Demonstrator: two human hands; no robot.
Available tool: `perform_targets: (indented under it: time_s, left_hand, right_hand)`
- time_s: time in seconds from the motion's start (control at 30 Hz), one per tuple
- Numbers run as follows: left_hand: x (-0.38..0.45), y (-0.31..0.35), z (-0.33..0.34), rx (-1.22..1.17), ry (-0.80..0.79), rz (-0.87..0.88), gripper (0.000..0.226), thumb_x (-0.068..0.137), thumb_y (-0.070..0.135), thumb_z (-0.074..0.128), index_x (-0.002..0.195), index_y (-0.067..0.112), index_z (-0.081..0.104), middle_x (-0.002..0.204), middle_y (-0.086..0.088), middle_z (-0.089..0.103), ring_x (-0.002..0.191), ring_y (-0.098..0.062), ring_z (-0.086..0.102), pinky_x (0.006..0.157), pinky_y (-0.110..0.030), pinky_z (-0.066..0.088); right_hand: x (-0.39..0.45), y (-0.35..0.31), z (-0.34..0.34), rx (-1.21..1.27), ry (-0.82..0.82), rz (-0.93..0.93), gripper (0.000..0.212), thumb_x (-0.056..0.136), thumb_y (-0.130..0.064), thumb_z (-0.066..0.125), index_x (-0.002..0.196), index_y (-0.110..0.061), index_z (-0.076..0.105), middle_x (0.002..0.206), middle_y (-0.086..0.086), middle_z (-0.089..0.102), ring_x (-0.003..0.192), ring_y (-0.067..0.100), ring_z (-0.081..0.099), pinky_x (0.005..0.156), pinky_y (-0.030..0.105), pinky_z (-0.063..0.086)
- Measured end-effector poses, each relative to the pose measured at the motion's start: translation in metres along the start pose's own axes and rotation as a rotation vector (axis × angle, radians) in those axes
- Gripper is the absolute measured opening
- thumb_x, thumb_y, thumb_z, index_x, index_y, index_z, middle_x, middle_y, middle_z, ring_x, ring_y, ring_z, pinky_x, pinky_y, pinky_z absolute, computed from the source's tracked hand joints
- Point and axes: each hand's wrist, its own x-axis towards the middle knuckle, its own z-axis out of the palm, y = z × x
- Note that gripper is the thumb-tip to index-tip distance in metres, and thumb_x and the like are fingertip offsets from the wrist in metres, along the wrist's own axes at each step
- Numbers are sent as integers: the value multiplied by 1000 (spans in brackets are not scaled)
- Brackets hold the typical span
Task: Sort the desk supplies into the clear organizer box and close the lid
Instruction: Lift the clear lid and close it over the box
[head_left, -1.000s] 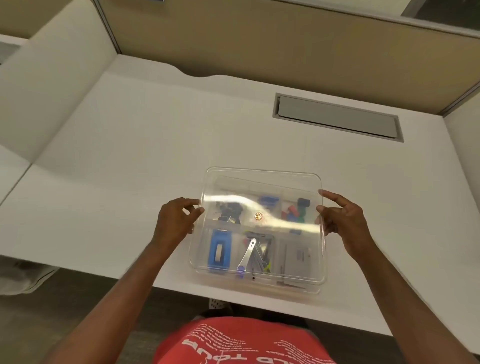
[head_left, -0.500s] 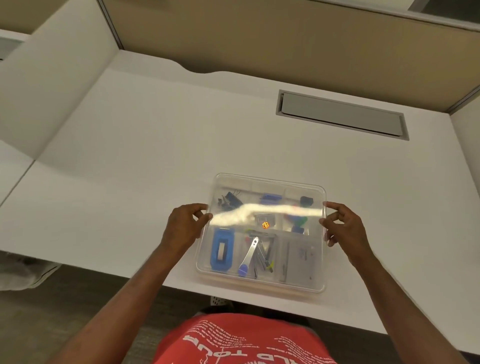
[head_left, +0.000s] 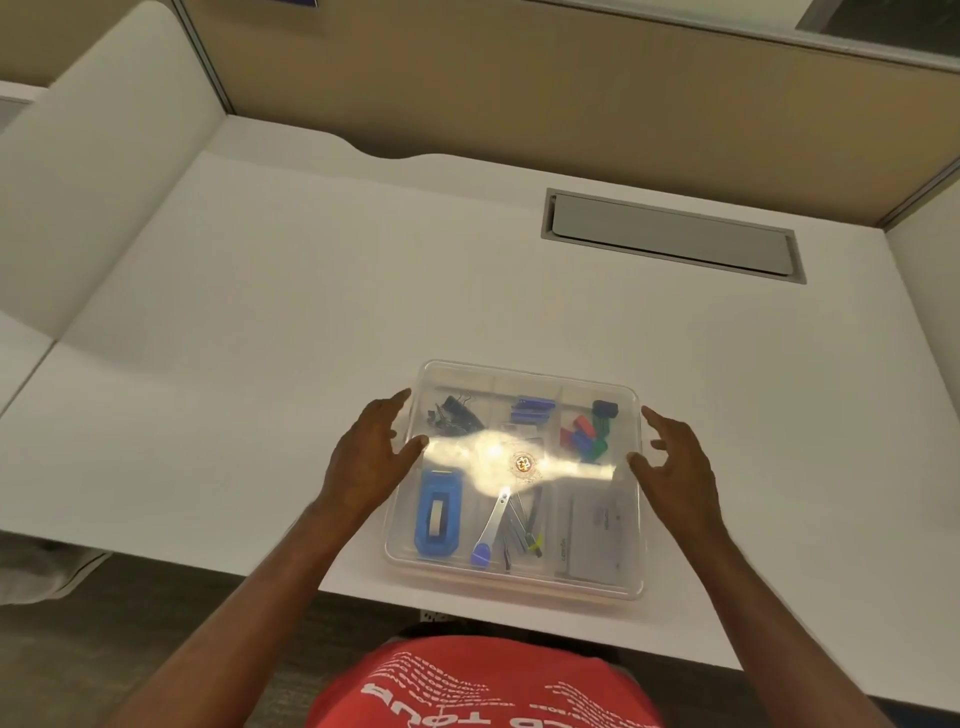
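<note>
The clear organizer box sits near the desk's front edge with its clear lid lying flat on top, glare across the middle. Through the lid I see black binder clips, blue pieces, coloured pieces, a blue device, a metal tool with a blue end and a white packet. My left hand rests at the lid's left edge, fingers spread, thumb on top. My right hand is at the right edge, fingers apart, thumb touching the rim.
The white desk extends behind and to both sides of the box. A grey cable hatch is set into the desk at the back right. Tan partition walls close the back. The desk's front edge runs just below the box.
The lid has come down from a tilt to lie flat on the box. Both hands have loosened from pinching its edges, and their fingers have spread.
</note>
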Motion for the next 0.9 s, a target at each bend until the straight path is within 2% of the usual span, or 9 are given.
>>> perform_targets:
  time_s: [0.1, 0.17, 0.3, 0.37, 0.47, 0.6, 0.7, 0.9]
  left_hand:
    - [7, 9, 8, -11, -5, 45, 71, 89, 50, 64, 149, 26, 34, 147, -1, 47, 123, -20, 55, 94, -36, 50]
    - [12, 15, 12, 21, 9, 70, 72, 92, 54, 56, 152, 25, 29, 153, -2, 40, 134, -23, 47, 101, -39, 45]
    - [23, 26, 17, 195, 9, 132, 79, 94, 58, 42, 157, 20, 15, 165, -5, 10, 149, -26, 22, 115, -43, 29]
    - [27, 30, 18, 240, 11, 192, 78, 96, 55, 44, 157, 17, 15, 166, -7, 3, 151, -27, 14, 120, -44, 21]
    - [29, 33, 20, 287, 3, 236, 78, 97, 58, 40, 157, 15, 17, 165, -8, 1, 153, -26, 6, 123, -47, 12]
    - [34, 42, 25, 347, -25, 265, 80, 94, 61, 35, 156, 14, 19, 165, -9, 6, 153, -27, 4, 123, -50, 8]
    - [37, 48, 31, 381, -37, 265, 77, 97, 55, 44, 156, 11, 19, 165, -11, 9, 153, -28, 5, 123, -50, 9]
    - [40, 51, 32, 436, -54, 268, 77, 98, 53, 43, 156, 9, 18, 165, -11, 9, 152, -28, 6, 123, -49, 12]
  right_hand:
    - [-10, -1, 12, -138, 2, -142, 67, 92, -23, 67, 152, -21, 35, 156, 0, 36, 141, 20, 37, 113, 36, 37]
    - [-16, -4, 20, -236, 17, -235, 72, 94, -32, 63, 155, -20, 27, 163, 0, 24, 148, 19, 25, 117, 35, 27]
    - [-23, -10, 36, -393, 19, -388, 79, 97, -46, 51, 158, -29, 3, 166, 1, 5, 153, 20, 6, 122, 41, 13]
    - [-24, -10, 41, -441, 1, -425, 76, 98, -47, 48, 158, -30, 5, 166, 2, 5, 154, 21, 4, 123, 46, 13]
    - [-24, -10, 44, -529, -21, -420, 65, 102, -51, 37, 156, -17, 25, 166, 4, 10, 153, 22, 6, 122, 51, 17]
    - [-30, -14, 42, -566, -59, -492, 64, 100, -53, 33, 153, -16, 34, 164, 8, 18, 152, 25, 14, 121, 52, 21]
    - [-39, -13, 41, -616, -154, -600, 66, 100, -54, 36, 155, -16, 29, 165, 8, 12, 153, 25, 8, 121, 52, 21]
    - [-52, -9, 42, -643, -340, -745, 73, 98, -65, 31, 158, -27, 13, 167, 1, 0, 154, 20, -2, 122, 50, 17]
